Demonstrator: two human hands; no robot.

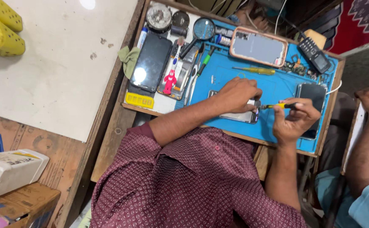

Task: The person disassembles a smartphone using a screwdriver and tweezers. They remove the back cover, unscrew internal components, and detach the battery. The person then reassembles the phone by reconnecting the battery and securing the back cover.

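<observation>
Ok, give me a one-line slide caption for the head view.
Left hand steadies a phone on the blue mat while the right hand applies a yellow-handled screwdriver.

Opened phone (239, 116) lies flat on blue mat; yellow-handled screwdriver (277, 106) tip at its edge
</observation>
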